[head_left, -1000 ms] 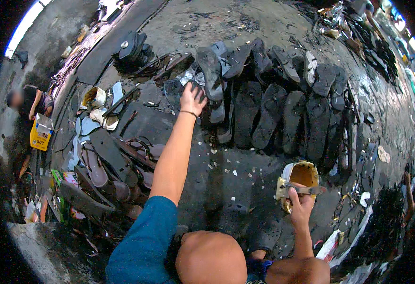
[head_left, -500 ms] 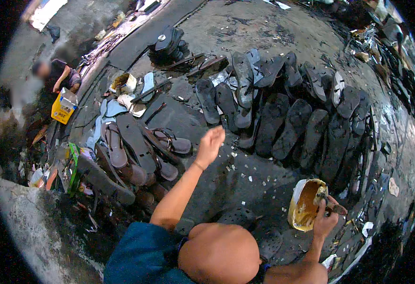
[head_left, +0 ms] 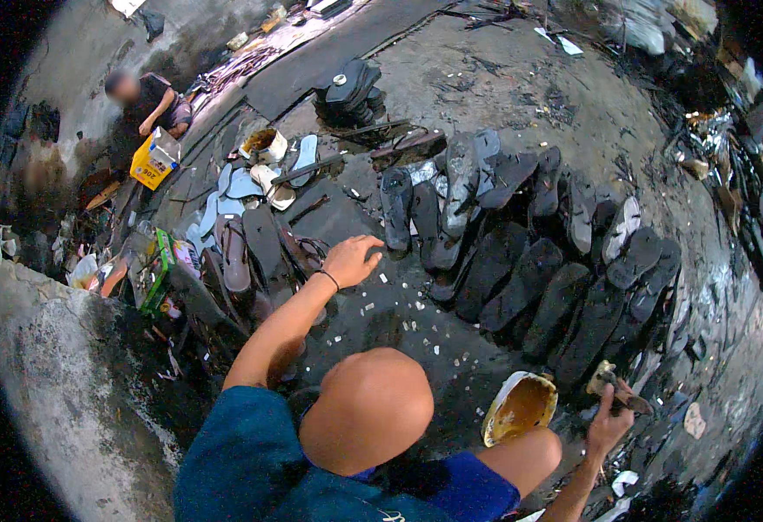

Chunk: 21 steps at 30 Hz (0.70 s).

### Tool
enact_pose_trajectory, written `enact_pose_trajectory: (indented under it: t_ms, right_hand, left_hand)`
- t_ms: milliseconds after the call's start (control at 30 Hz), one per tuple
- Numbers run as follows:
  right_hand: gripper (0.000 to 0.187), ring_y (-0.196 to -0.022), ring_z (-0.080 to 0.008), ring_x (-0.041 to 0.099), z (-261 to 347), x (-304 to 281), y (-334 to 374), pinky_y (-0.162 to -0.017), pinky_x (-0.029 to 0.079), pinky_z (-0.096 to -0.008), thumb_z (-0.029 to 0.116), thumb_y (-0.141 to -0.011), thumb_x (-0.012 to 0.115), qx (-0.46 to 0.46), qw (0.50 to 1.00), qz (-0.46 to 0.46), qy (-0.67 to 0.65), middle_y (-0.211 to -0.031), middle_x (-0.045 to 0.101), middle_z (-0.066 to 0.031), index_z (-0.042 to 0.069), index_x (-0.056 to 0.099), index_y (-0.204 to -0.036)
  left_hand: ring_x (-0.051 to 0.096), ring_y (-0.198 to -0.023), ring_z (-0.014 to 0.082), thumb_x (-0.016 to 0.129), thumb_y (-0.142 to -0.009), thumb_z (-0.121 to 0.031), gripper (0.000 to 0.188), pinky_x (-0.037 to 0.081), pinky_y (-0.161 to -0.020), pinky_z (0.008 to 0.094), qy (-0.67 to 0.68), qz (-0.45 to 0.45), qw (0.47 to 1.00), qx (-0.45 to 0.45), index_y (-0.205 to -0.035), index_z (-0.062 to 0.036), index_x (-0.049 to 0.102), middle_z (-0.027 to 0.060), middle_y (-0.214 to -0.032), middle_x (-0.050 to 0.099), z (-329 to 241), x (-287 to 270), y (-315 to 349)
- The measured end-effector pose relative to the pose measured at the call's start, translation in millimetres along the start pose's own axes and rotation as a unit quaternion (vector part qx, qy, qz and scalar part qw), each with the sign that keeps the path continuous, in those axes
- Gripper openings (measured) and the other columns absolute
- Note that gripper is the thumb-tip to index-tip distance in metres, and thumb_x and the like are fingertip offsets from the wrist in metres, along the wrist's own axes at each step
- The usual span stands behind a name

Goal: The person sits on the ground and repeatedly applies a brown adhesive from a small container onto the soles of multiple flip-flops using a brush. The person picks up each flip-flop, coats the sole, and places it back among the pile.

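My right hand point(head_left: 609, 424) grips a short brush point(head_left: 606, 378) whose head is caked with pale, pasty glue. Just left of it stands a glue bucket point(head_left: 492, 418), tilted, its inside coated in yellow-brown glue; brush and bucket are apart. Above the dark mat my left hand point(head_left: 353, 261) reaches out with extended fingers and the thumb apart, nothing visible in it. Closest to that hand are strapped sandals point(head_left: 299, 250), partly hidden behind it. A long row of black shoe soles point(head_left: 496, 261) and sandals leans together at the right.
At the back sits a stack of dark soles point(head_left: 347, 96). Another glue-stained tub point(head_left: 264, 145) stands near light-blue soles point(head_left: 244, 184). A person point(head_left: 151, 109) sits at the far left behind a yellow box point(head_left: 154, 161). Scraps litter the mat point(head_left: 381, 317) and ground.
My right hand has lifted the brush out of the glue bucket and moved it to the right. The left hand has shifted left and turned toward the sandals; the view has shifted too.
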State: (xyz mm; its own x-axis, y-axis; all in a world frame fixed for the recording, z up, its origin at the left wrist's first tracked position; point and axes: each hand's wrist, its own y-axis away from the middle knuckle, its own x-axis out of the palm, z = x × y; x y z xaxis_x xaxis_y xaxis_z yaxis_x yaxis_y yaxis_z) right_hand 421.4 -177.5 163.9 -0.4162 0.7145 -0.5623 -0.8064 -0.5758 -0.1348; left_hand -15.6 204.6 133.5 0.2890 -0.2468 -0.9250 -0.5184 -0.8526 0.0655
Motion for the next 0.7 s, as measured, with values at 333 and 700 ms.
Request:
enact_pose_trajectory:
  t_ms: [333, 700]
  right_hand:
    - [0.031, -0.097, -0.0205, 0.064, 97.4, 56.1, -94.0, -0.088, 0.051, -0.0343, 0.018, -0.097, 0.069, -0.025, 0.99, 0.026, 0.134, -0.109, 0.069, -0.0109, -0.002, 0.064, -0.121]
    - [0.024, -0.077, -0.0112, 0.057, 137.5, 124.6, -78.3, -0.07, 0.047, -0.0291, 0.013, -0.097, 0.069, 0.09, 0.971, 0.063, 0.214, -0.086, 0.065, -0.0041, -0.001, 0.065, -0.116]
  left_hand:
    - [0.059, -0.117, 0.0382, 0.066, -0.091, -0.02, 0.036, 0.047, -0.103, 0.0473, -0.027, -0.101, 0.988, -0.114, -0.124, -0.0068, 0.062, 0.0187, -0.123, 0.065, 170.4, -15.8, -142.4]
    - [0.063, -0.109, 0.0315, 0.058, -0.089, -0.01, 0.029, 0.048, -0.098, 0.0462, -0.362, 0.018, 0.926, -0.106, -0.118, -0.0052, 0.062, 0.0132, -0.101, 0.072, 355.1, -3.8, -280.4]
